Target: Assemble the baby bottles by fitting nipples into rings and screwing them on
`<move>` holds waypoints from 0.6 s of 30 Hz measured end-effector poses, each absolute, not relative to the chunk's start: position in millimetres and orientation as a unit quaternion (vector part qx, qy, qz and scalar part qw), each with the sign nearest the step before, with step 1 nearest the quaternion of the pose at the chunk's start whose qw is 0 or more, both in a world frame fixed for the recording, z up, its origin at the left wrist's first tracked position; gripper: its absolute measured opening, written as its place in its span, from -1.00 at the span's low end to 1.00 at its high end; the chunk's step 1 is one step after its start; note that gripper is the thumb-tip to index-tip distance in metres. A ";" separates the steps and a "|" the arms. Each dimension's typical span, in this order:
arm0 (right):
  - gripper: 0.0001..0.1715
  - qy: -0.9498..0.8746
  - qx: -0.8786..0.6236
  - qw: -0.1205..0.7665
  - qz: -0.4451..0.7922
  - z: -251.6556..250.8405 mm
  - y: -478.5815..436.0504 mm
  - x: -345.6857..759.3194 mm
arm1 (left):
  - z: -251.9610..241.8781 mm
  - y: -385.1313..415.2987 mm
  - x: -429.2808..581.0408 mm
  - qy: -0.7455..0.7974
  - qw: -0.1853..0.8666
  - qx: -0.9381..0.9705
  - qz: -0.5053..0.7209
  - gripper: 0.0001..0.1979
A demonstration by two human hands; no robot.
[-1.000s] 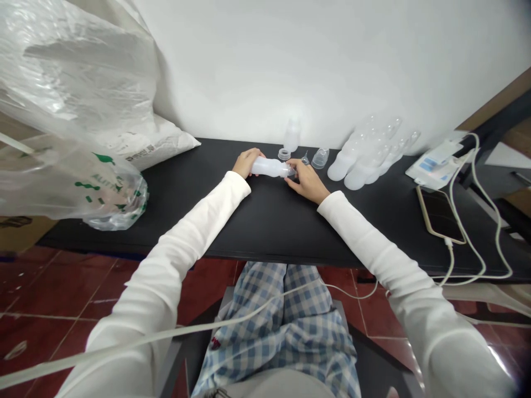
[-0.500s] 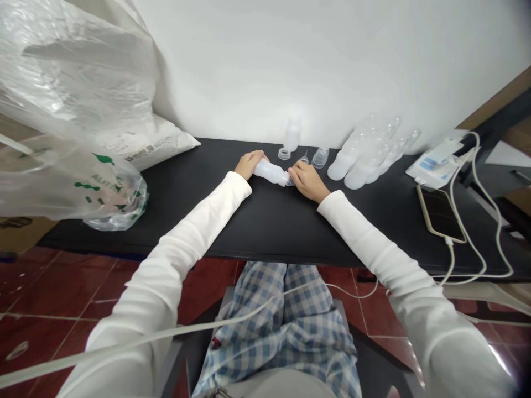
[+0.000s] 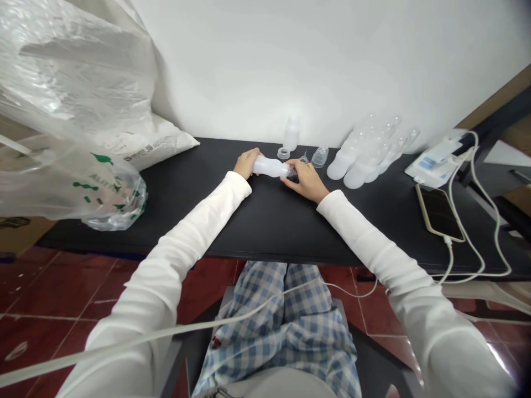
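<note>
The left hand (image 3: 246,163) is closed on the body of a white plastic bottle (image 3: 269,166), and the right hand (image 3: 305,181) is closed on its neck end. The bottle lies sideways between them, over the black counter (image 3: 290,221), near a small ring (image 3: 283,153).

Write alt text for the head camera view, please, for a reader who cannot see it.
The left hand and right hand hold a white plastic bottle sideways at a black table. Clear bottles sit to the right, near a phone; a plastic bag hangs at left.
</note>
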State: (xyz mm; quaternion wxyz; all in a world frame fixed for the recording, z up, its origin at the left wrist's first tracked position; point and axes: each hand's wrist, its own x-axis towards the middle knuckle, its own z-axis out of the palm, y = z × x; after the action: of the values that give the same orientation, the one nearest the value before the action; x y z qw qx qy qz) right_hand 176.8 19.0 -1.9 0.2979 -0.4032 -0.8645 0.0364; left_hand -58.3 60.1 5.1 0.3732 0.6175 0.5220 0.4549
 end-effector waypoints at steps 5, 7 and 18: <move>-0.49 -0.843 -0.450 0.293 0.018 -6.8 23.1 177.0 | 9.3 52.0 -56.8 0.514 0.358 0.643 0.441 -0.51; -0.42 -0.831 -0.464 0.305 0.027 -7.8 25.2 177.8 | 10.4 49.0 -56.4 0.498 0.359 0.660 0.434 -0.51; -0.22 -0.762 -0.486 0.404 0.140 -5.1 33.7 183.3 | 12.5 40.7 -54.5 0.466 0.192 0.771 0.389 -0.49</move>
State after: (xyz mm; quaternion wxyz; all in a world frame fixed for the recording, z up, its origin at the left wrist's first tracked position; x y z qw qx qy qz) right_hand 183.3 33.7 -5.1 0.4037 -0.4861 -0.7624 0.1399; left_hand -54.5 40.7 12.5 0.1924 0.7711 0.4657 0.3892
